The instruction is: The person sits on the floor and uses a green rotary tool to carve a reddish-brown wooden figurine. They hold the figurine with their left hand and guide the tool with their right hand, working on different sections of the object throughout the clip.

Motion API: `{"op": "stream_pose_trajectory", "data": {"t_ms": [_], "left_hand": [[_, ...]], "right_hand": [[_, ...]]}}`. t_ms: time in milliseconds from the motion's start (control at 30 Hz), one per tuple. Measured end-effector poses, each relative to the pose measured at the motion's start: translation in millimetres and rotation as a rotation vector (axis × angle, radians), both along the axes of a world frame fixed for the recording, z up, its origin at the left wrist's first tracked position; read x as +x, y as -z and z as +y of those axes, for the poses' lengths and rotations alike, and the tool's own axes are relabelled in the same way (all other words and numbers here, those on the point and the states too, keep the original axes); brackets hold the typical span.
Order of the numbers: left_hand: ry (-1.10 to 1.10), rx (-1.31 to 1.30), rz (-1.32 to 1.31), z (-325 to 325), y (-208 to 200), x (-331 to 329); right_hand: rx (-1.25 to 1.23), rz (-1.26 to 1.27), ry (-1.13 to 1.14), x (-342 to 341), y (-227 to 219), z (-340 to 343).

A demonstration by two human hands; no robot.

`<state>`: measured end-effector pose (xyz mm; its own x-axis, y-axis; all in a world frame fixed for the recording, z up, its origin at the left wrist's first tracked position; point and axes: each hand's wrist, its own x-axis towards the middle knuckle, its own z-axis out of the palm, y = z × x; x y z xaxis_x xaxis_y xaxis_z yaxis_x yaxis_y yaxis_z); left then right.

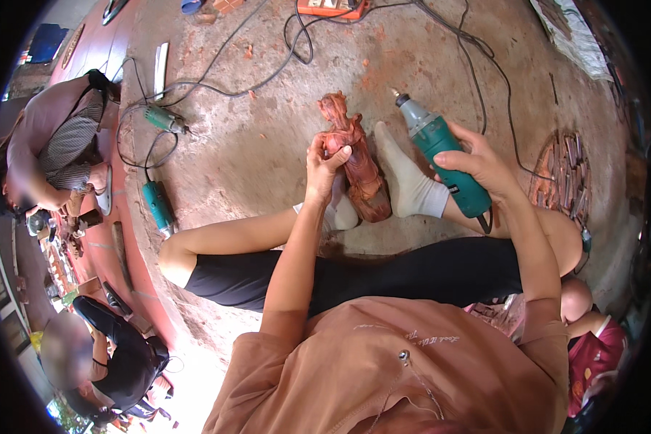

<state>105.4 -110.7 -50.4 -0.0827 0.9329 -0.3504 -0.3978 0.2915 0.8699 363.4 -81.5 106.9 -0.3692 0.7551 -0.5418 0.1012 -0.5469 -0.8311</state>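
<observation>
My left hand (327,163) is closed around the upper part of a reddish-brown carved wooden figure (362,170). The figure leans on the floor between my two feet in pale socks, its carved head pointing away from me. In my right hand (477,163) is a green die grinder (441,148) with a grey nose, its small bit pointing up and left. That bit is apart from the carving, to its right. A dark cord leaves the rear of the grinder. Whether the bit is spinning cannot be told.
Two more green power tools, a near one (157,205) and a far one (165,119), lie at the left. Black cords (231,94) cross the concrete floor toward an orange box (331,7). Carving chisels (571,170) lie at the right. Other people sit at the left and lower right.
</observation>
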Motion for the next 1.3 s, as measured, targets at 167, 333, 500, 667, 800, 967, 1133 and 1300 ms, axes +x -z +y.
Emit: {"op": "stream_pose_trajectory", "data": {"t_ms": [167,333,500,667,800,967,1133,1300], "left_hand": [[0.164,-0.026,0.211,5,3,-3],[0.200,-0.046,0.275,13,0,-13],[0.214,-0.044,0.204,11,-3,-17],[0.131,-0.056,0.169,9,-4,-14],[-0.242,0.061,0.405,-8,-20,-9],[-0.120,-0.011,0.044,-43,-74,23],[0.155,-0.256,-0.520,-51,-87,69],[0.184,-0.313,-0.623,-56,-76,63]], "right_hand": [[-0.051,0.023,0.002,-12,9,-8],[-0.037,0.007,-0.040,-8,5,-5],[-0.046,-0.018,-0.034,-15,8,-5],[-0.016,-0.007,-0.068,-17,9,-1],[-0.031,-0.019,-0.096,-9,11,-4],[-0.068,0.020,-0.069,-14,14,-8],[0.013,0.064,-0.035,-39,20,-32],[0.204,-0.005,0.048,-56,51,-66]]}}
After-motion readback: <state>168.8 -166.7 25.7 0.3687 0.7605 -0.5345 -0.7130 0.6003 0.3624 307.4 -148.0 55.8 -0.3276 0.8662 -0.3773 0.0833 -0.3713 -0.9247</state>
